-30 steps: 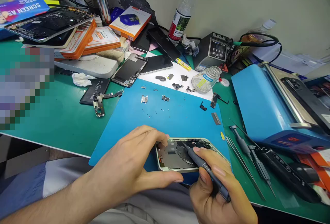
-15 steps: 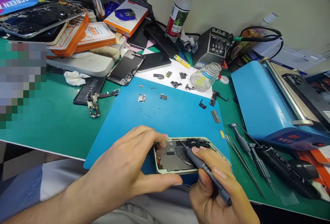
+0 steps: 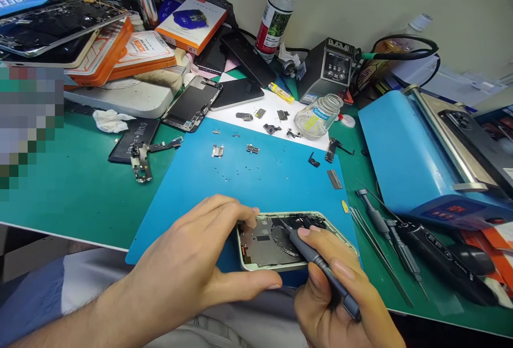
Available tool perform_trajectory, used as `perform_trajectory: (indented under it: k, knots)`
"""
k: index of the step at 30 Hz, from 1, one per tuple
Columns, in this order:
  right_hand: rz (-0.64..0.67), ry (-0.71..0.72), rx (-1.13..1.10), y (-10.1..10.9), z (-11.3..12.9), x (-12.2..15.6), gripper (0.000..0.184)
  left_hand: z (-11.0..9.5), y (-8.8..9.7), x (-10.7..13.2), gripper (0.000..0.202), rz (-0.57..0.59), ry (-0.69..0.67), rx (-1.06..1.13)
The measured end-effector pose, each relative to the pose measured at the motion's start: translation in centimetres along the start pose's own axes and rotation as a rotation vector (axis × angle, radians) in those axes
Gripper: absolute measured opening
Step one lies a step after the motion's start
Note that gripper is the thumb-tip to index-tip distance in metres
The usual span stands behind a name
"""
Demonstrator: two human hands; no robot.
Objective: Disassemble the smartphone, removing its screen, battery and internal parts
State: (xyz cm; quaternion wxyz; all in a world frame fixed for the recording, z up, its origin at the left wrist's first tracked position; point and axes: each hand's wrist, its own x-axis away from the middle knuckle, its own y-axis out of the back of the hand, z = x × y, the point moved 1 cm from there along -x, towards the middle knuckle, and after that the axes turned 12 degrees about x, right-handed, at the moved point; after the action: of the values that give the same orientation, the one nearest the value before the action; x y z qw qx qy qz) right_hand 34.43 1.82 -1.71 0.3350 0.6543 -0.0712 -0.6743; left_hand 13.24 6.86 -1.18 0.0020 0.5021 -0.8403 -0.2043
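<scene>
An opened phone housing (image 3: pixel 264 244) with a pale green frame lies on the blue mat (image 3: pixel 260 177) near the table's front edge. My left hand (image 3: pixel 200 268) grips the housing's left end, fingers over the top edge and thumb along the bottom edge. My right hand (image 3: pixel 340 294) is closed on a dark grey screwdriver (image 3: pixel 316 262), held like a pen. Its tip rests inside the housing near the upper middle.
Small screws, brackets and connectors (image 3: pixel 252 150) are scattered on the mat. Tweezers and drivers (image 3: pixel 385 236) lie to the right beside a blue machine (image 3: pixel 417 161). A glass jar (image 3: pixel 318 115), bottle (image 3: pixel 276 11), soldering station (image 3: pixel 328 70), phone screens (image 3: pixel 192 105) and orange boxes (image 3: pixel 140 54) crowd the back.
The view has drifted slightly; my hands, the screwdriver and the housing keep the same pose. Nothing was taken up or let go.
</scene>
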Motion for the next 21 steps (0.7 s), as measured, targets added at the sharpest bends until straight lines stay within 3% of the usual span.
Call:
perform_trajectory:
  k: [17,21]
  knots:
    - [0.035,0.045,0.028,0.1,-0.1,-0.04,0.013,-0.19,0.19,-0.21,0.039,0.011,-0.005,-0.017]
    - [0.083,0.052,-0.006,-0.05,0.26,-0.18,0.019,-0.11,0.29,-0.05,0.04,0.03,-0.004,0.007]
